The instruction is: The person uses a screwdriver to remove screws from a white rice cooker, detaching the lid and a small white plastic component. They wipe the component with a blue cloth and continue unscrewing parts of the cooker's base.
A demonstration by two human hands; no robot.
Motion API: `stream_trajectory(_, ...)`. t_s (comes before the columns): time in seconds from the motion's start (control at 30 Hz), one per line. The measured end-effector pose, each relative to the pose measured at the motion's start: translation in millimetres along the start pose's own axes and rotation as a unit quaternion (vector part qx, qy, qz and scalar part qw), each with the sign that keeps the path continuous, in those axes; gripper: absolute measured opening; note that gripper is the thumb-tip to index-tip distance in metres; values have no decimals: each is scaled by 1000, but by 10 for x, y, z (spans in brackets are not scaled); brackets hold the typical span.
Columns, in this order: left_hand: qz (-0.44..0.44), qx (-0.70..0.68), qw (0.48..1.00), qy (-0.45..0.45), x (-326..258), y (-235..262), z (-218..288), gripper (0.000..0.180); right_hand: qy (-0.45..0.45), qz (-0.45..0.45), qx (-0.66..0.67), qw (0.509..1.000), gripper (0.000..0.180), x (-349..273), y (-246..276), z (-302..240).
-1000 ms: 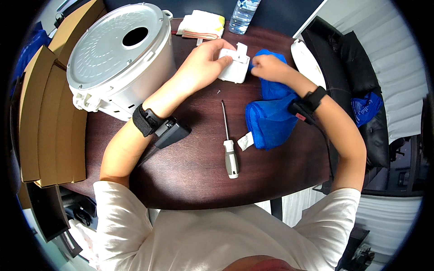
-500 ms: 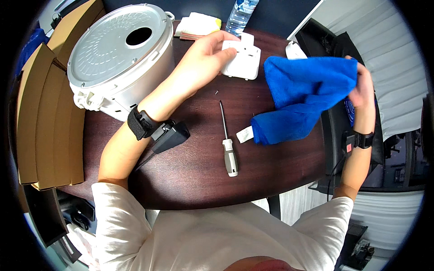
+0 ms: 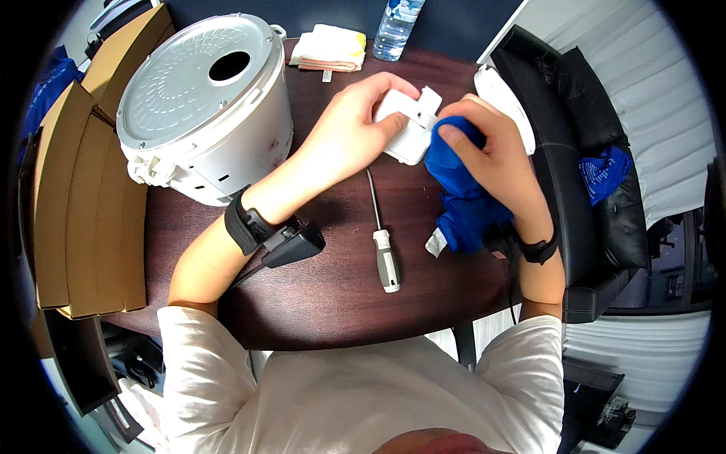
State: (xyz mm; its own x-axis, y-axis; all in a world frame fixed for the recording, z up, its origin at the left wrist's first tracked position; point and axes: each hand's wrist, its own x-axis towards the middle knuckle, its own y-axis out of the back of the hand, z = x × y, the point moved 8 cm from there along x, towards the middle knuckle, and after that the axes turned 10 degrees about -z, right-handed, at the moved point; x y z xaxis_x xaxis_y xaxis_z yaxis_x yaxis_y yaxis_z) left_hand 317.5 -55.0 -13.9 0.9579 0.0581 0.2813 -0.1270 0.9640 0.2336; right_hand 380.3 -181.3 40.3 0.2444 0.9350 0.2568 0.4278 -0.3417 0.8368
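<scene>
"White part, just beyond the middle of the bench, near the far side, and it's in a firm grip!"

"Whose grip?"

"The left hand has it: thumb across the top face, fingers over the far edge. There's a small flap standing out at its upper right corner."

"And the right hand?"

"Clutching the blue cloth, bunched up, thumb on the near side. The cloth comes right up to the part's right edge, the rest of it drooping toward the bench, pale tag showing."

"Is the part resting on the bench or lifted?"

"Can't tell from up here."

"What's around them?"

"Screwdriver lying in front, grip toward the person, shaft reaching up near the left hand. Big white tub off to the left, grey top with a round dark hole. At the back, a folded towel, then the bottle standing upright just right of it."

"Beyond the right hand?"

"Another white piece, partly hidden by that hand, and the black sofa past it."
</scene>
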Motion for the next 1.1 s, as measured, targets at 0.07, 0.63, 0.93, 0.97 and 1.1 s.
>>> stream_trajectory(0.07, 5, 56, 998, 0, -37, -28, 65, 27, 14, 1, -20, 1000, 11, 23, -55, -50)
stream_trajectory(0.63, -43, 121, 988, -82, -98, -265, 246, 39, 11, 23, -39, 999, 13, 32, -79, -150)
stream_trajectory(0.93, -12, 178, 979, -97, -140, -162, 414, 40, 43, 66, 5, 997, 15, -145, -157, -86)
stream_trajectory(0.97, -21, 167, 982, -89, -140, -182, 390, 41, 35, 67, 6, 997, 15, -148, -156, -83)
stream_trajectory(1.1, -41, 143, 986, -70, -133, -209, 377, 46, 24, 77, 15, 997, 17, -131, -141, -101)
